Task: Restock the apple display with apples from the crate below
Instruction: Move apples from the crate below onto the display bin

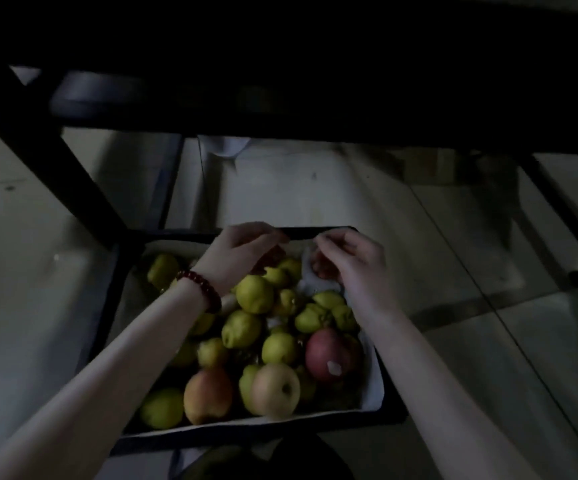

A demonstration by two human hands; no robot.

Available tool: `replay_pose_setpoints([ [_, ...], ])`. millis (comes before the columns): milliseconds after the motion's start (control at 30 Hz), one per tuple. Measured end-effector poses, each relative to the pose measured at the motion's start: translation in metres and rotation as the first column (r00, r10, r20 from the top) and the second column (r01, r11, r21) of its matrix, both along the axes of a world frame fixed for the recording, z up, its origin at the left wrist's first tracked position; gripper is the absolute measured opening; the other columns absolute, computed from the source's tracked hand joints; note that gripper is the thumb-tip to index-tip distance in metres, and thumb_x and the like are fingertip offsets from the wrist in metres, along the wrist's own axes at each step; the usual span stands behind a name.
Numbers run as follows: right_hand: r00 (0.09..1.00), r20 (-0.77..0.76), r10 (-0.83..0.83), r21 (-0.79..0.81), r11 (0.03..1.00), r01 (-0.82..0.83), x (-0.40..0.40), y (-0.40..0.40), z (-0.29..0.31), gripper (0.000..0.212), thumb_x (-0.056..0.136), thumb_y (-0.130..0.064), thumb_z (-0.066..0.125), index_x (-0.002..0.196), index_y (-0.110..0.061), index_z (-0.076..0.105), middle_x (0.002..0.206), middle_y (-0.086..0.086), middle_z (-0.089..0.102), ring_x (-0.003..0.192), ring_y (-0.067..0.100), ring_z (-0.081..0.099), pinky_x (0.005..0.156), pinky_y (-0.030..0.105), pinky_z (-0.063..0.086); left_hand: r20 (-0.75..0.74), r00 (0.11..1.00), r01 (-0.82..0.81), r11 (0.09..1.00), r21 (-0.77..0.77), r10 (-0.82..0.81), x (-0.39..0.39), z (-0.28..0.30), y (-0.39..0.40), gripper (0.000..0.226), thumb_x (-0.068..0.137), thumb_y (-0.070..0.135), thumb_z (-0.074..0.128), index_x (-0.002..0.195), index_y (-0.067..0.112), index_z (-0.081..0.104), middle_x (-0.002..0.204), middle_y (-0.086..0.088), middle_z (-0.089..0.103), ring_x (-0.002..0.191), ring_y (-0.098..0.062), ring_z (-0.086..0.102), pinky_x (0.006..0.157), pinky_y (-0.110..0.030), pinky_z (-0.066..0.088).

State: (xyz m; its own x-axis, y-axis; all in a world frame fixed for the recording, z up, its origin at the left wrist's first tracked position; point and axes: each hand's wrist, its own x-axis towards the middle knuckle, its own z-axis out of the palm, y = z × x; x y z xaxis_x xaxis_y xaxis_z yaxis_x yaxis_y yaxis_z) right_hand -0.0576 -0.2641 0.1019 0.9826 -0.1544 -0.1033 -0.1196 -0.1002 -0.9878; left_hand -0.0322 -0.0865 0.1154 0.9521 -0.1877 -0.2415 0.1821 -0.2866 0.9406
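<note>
A dark crate lined with white paper sits on the floor, full of several green fruits and a few red and yellow-red apples, such as a dark red apple at the right. My left hand, with a red bead bracelet on the wrist, curls over a reddish apple at the crate's far end. My right hand closes on a red apple partly wrapped in white foam or paper. Both held fruits are mostly hidden by fingers.
A black metal shelf frame rises on the left, with a dark shelf board overhead. Another black bar runs at the right. Pale tiled floor surrounds the crate. The scene is dim.
</note>
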Motion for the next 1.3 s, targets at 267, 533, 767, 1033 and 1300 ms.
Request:
replay_pose_setpoints([
  [267, 0.997, -0.041, -0.071, 0.050, 0.996, 0.073, -0.021, -0.031, -0.044, 0.015, 0.090, -0.012, 0.064, 0.076, -0.011, 0.070, 0.063, -0.002, 0.066, 0.066, 0.013, 0.063, 0.059, 0.024, 0.049, -0.026, 0.985, 0.172, 0.984, 0.055, -0.171, -0.025, -0.056, -0.041, 0.015, 0.090, 0.010, 0.057, 0.082, 0.020, 0.066, 0.076, 0.003, 0.069, 0.064, 0.004, 0.062, 0.066, -0.016, 0.052],
  [533, 0.989, -0.043, -0.138, 0.138, 0.980, 0.143, -0.029, -0.060, -0.052, 0.020, 0.091, -0.006, 0.061, 0.072, -0.008, 0.067, 0.066, 0.011, 0.063, 0.061, 0.020, 0.057, 0.058, 0.032, 0.045, -0.122, 0.879, 0.407, 0.593, 0.695, -0.461, -0.065, -0.132, -0.100, 0.095, 0.063, 0.059, 0.071, 0.134, 0.010, 0.031, 0.134, -0.010, 0.037, 0.124, -0.030, 0.040, 0.104, -0.033, 0.034],
  [767, 0.990, -0.057, -0.128, 0.120, 0.984, 0.134, -0.040, -0.068, -0.069, 0.018, 0.092, -0.007, 0.061, 0.075, -0.001, 0.066, 0.067, 0.014, 0.063, 0.063, 0.021, 0.057, 0.055, 0.028, 0.045, -0.119, 0.811, 0.398, 0.391, 0.830, -0.572, -0.077, -0.154, -0.110, 0.111, 0.061, 0.053, 0.070, 0.144, 0.007, 0.014, 0.136, -0.016, 0.032, 0.124, -0.033, 0.037, 0.106, -0.039, 0.034],
  [1033, 0.990, -0.084, -0.111, -0.172, 0.980, 0.095, -0.010, -0.065, -0.104, 0.005, 0.084, -0.021, 0.072, 0.085, -0.023, 0.068, 0.081, -0.003, 0.069, 0.078, 0.019, 0.066, 0.067, 0.029, 0.051, -0.068, 0.863, 0.404, 0.605, 0.686, -0.500, -0.071, -0.149, -0.097, 0.108, 0.059, 0.049, 0.075, 0.144, 0.019, 0.015, 0.136, -0.006, 0.028, 0.129, -0.028, 0.034, 0.107, -0.032, 0.033],
  [1300, 0.933, -0.277, 0.231, -0.883, 0.322, -0.342, 0.059, -0.052, -0.131, 0.061, 0.092, -0.018, 0.058, 0.147, -0.010, 0.031, 0.153, 0.010, 0.034, 0.136, 0.030, 0.040, 0.104, 0.039, 0.042, 0.170, 0.961, 0.120, 0.883, 0.454, -0.218, -0.058, -0.129, -0.055, 0.110, 0.051, 0.054, 0.079, 0.142, 0.026, 0.024, 0.122, 0.007, 0.032, 0.118, -0.015, 0.046, 0.096, -0.017, 0.041],
])
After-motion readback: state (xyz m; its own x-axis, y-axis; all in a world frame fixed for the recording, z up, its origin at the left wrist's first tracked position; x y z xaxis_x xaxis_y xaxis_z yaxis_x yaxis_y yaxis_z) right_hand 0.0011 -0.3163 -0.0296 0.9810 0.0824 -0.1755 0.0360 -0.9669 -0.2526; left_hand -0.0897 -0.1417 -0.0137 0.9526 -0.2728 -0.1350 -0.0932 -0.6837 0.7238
